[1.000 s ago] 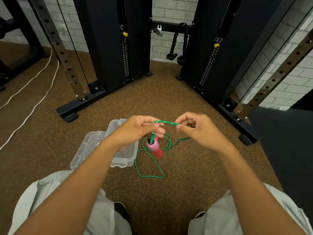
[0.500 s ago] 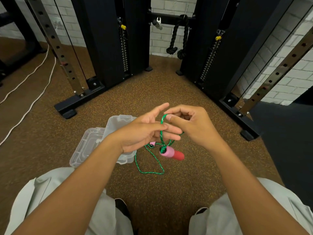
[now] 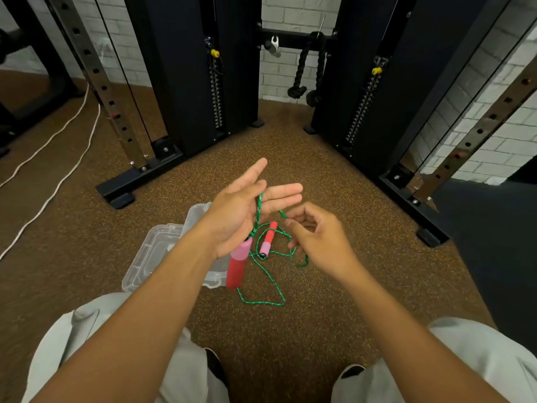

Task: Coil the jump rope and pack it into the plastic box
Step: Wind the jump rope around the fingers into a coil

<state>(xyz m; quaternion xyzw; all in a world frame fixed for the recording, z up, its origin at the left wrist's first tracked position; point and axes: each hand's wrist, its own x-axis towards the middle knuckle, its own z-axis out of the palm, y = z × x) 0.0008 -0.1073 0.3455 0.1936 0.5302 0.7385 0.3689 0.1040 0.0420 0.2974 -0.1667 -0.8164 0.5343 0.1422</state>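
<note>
left hand [image 3: 235, 216]: palm up, fingers spread flat, green rope [image 3: 263, 282] draped across them, not gripped
right hand [image 3: 316, 237]: just beside the left, fingers curled loose, can't tell if they're pinching the rope
handles: one [image 3: 236, 266] dangles below the left palm, other [image 3: 268, 239] lies on the floor [image 3: 319, 315]
rope: mostly a loose tangle on the floor
box [image 3: 157, 251]: clear, open, left of the rope

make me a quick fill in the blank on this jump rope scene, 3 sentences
1. The rope draped over the open left hand is ____ in colour.
2. The clear plastic box sits on the floor with its lid ____.
3. The handle lying on the floor is red and ____.

Missing words: green; open; pink
</note>
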